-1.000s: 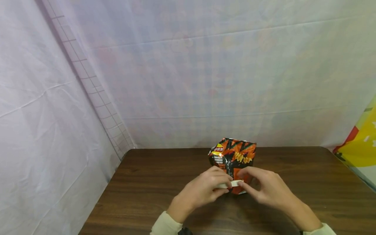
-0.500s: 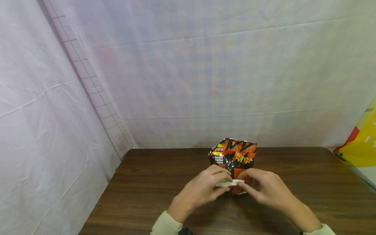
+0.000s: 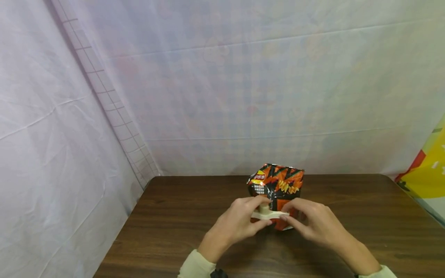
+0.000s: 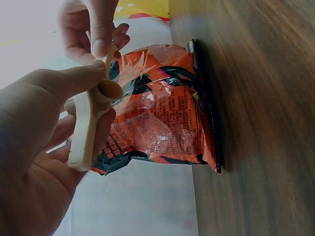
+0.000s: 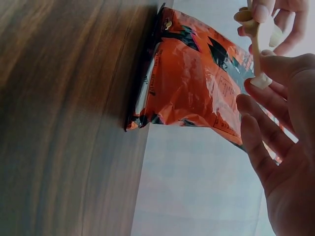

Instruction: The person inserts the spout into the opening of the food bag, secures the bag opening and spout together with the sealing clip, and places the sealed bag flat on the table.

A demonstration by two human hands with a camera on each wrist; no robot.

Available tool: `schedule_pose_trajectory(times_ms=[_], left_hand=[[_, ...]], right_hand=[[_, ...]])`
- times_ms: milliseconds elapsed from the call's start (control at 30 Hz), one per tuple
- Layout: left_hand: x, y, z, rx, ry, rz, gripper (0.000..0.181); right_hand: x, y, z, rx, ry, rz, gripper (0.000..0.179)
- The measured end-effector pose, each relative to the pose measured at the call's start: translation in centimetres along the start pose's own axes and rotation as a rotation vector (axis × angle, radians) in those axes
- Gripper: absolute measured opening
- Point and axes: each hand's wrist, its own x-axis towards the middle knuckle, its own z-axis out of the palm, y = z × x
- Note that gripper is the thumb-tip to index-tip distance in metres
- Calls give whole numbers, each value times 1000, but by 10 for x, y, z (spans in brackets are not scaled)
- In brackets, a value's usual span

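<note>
Both hands hold a cream plastic bag clip with a round spout [image 3: 265, 215] in front of an upright snack bag. In the left wrist view, the thumb of the left hand [image 3: 238, 217] lies along the clip [image 4: 82, 140] beside its hollow spout, with fingers behind. The right hand [image 3: 317, 221] pinches the clip's other end between thumb and forefinger; its remaining fingers are spread in the right wrist view. The orange and black snack bag [image 3: 290, 185] stands just behind the clip, its lower front partly hidden by the hands. Printed text covers the bag's face [image 4: 165, 115].
The dark wooden table [image 3: 180, 200] extends around the bag and hands. Pale patterned cloth [image 3: 243, 96] hangs behind its far edge, and white cloth [image 3: 52, 154] at the left. A yellow and red printed sheet [image 3: 427, 170] is beyond the right edge.
The left fingers have shifted and spread along the clip, uncovering its round spout and more of its bar. The right hand keeps its pinch, and the snack bag stays in place.
</note>
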Motion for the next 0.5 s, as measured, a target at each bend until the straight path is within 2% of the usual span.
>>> schedule_pose_trajectory(times_ms=[167,300,433,500], left_hand=[[1,-1,2,-74,-5,-28,41],[0,-1,3,-154,-26,-90,33],[-1,-1,2,-165,-50,-131,20],[-1,-1,1,-148,-51,-123,14]], right_hand=[[0,-1,0,-14,3,-7,37],[0,-2,0,-14,1,-6,38],[1,-4,0,-21,-9,0,38],[2,-5,0,-28,-14,3,38]])
